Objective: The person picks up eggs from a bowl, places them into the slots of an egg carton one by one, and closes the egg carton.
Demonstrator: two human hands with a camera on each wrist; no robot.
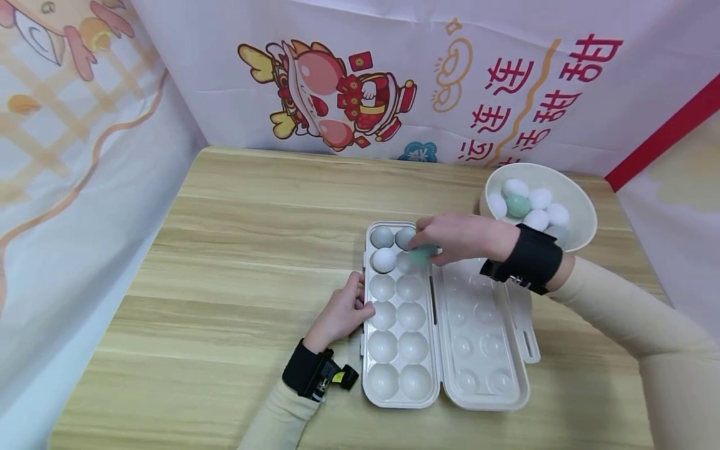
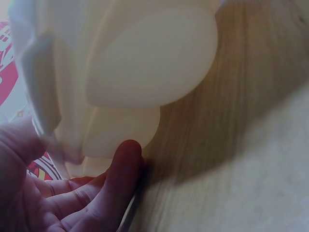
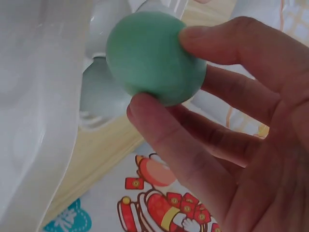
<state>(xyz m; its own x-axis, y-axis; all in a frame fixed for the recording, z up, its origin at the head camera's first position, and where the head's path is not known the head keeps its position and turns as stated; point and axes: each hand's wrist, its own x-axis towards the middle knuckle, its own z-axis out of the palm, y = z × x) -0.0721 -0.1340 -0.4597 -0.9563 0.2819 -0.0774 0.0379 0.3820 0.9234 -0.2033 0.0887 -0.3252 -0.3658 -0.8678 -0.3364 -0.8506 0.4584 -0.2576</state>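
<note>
A green egg (image 3: 152, 58) is pinched between the thumb and fingers of my right hand (image 1: 464, 236), over the second row of the white plastic egg box (image 1: 437, 395). Two grey-blue eggs (image 1: 382, 237) fill the far row, the right one partly behind my fingers. One white egg (image 1: 384, 260) sits in the left cup of the second row. My left hand (image 1: 340, 312) grips the box's left side, thumb at the rim; in the left wrist view its fingers are beside the rounded cups (image 2: 154, 58).
A cream bowl (image 1: 585, 219) at the back right holds several white eggs and a green egg (image 1: 518, 205). The box's lid (image 1: 484, 375) lies open to the right, its handle flap (image 1: 525, 325) jutting out. A printed cloth (image 1: 214, 75) hangs behind the wooden table (image 1: 225, 262).
</note>
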